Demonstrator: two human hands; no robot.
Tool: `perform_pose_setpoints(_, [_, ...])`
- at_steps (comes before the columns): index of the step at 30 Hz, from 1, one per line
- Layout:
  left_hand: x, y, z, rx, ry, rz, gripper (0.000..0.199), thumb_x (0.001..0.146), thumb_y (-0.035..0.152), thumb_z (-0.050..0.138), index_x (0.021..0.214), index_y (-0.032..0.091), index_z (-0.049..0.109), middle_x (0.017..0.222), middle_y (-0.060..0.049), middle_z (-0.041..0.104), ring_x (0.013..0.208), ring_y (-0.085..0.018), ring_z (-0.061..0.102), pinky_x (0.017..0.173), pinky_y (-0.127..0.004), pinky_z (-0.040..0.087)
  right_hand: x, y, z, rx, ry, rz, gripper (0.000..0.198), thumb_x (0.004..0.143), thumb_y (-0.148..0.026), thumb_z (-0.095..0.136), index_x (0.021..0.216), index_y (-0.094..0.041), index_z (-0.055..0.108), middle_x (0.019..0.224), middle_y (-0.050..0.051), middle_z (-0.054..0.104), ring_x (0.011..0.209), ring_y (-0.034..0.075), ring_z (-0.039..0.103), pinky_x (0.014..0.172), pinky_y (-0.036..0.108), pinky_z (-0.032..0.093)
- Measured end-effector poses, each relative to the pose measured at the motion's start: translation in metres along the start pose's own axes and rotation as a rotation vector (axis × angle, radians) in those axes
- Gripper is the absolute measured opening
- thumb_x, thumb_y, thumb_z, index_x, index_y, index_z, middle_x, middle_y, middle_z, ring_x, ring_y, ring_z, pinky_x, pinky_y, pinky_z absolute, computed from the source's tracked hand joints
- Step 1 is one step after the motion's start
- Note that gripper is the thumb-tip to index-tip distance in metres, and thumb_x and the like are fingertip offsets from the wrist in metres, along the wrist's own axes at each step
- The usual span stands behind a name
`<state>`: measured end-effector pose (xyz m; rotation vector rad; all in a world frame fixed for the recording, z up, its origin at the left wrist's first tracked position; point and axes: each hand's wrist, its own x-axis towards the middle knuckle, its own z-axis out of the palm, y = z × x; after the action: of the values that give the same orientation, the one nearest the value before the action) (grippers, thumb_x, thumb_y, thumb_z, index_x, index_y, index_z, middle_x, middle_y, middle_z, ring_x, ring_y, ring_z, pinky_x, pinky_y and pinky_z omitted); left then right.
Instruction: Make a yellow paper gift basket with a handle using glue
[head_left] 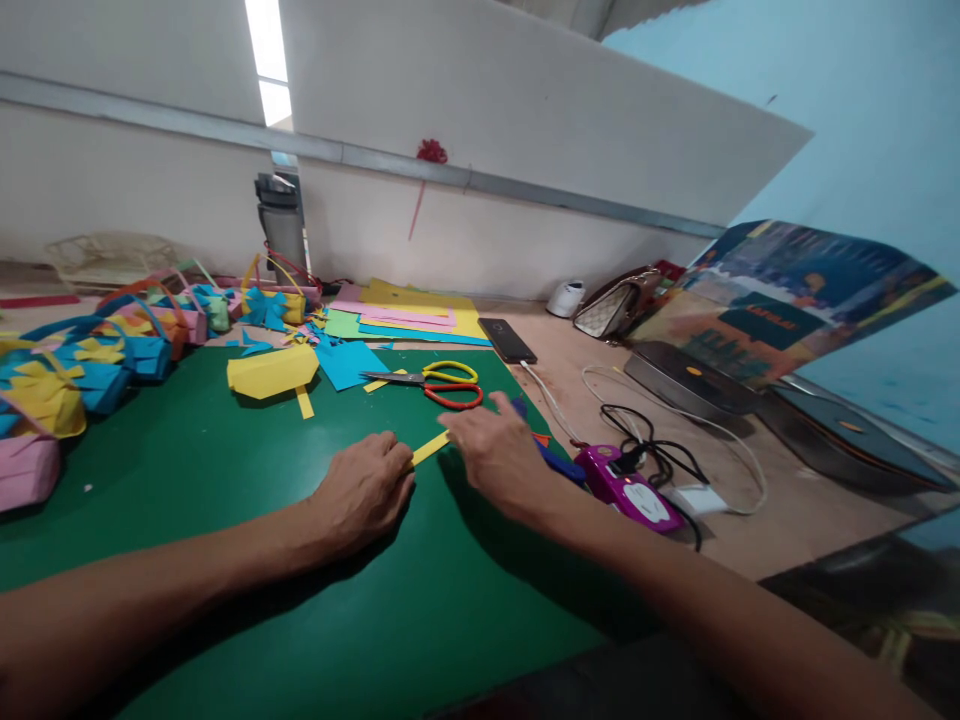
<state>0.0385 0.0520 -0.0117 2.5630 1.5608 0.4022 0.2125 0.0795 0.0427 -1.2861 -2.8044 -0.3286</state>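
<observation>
A narrow yellow paper strip (430, 449) stretches between my two hands above the green mat (300, 620). My left hand (369, 490) is closed on its left end. At the other end, my right hand (495, 445) pinches the strip; its fingers are slightly blurred. Just beyond the hands lie scissors (454, 386) with one yellow and one red handle loop, blades pointing left. Farther left rests a folded yellow paper piece (274, 373) with a short tab. A blue tool (561, 463), partly hidden by my right hand, lies beside it; its kind is unclear.
Several coloured paper baskets (105, 360) line the left side. Paper sheets (412, 310) and blue paper (351, 362) lie at the back, near a phone (508, 340) on a cable. A purple power socket box (626, 490) with cords sits right; a bottle (281, 220) stands behind.
</observation>
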Motion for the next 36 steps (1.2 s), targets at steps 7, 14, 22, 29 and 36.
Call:
perform_pose_setpoints(7, [-0.001,0.002,0.001,0.043,0.006,0.009,0.028,0.089,0.022,0.035,0.083,0.015,0.061,0.085,-0.009,0.058,0.077,-0.02,0.055,0.066,-0.031,0.042,-0.008,-0.016,0.017,0.151,-0.227,-0.142,0.049,0.09,-0.018,0.034,0.136,0.0,0.03,0.128,0.024,0.051,0.122,0.028,0.045,0.103,0.05,0.022])
perform_pose_setpoints(14, [-0.002,0.004,-0.001,0.1,-0.021,0.027,0.03,0.09,0.025,0.035,0.084,0.014,0.062,0.089,-0.01,0.059,0.081,-0.023,0.055,0.066,-0.033,0.044,0.002,0.003,0.009,-0.029,-0.295,-0.017,0.048,0.089,-0.016,0.034,0.133,0.004,0.034,0.127,0.024,0.052,0.12,0.031,0.045,0.103,0.055,0.019])
perform_pose_setpoints(22, [0.0,0.008,-0.004,0.193,-0.034,0.141,0.031,0.09,0.035,0.035,0.105,0.017,0.056,0.09,-0.01,0.057,0.08,-0.026,0.053,0.066,-0.038,0.044,0.002,-0.001,0.019,-0.13,-0.228,-0.047,0.055,0.081,-0.005,0.037,0.136,-0.005,0.035,0.126,0.02,0.054,0.119,0.032,0.045,0.101,0.057,0.021])
perform_pose_setpoints(29, [0.001,0.008,-0.006,0.204,-0.079,0.107,0.031,0.091,0.037,0.034,0.102,0.018,0.056,0.087,-0.008,0.057,0.079,-0.026,0.054,0.065,-0.037,0.042,0.004,-0.008,0.022,-0.332,-0.229,-0.105,0.04,0.085,-0.011,0.04,0.122,-0.003,0.052,0.118,0.022,0.059,0.118,0.033,0.044,0.1,0.056,0.023])
perform_pose_setpoints(36, [-0.016,0.007,-0.009,0.199,-0.085,0.061,0.028,0.091,0.035,0.037,0.095,0.017,0.058,0.091,-0.009,0.057,0.084,-0.025,0.052,0.069,-0.037,0.041,0.017,-0.001,0.013,-0.305,-0.282,-0.09,0.026,0.081,-0.01,0.047,0.096,-0.011,0.068,0.1,0.017,0.067,0.106,0.032,0.051,0.096,0.056,0.024])
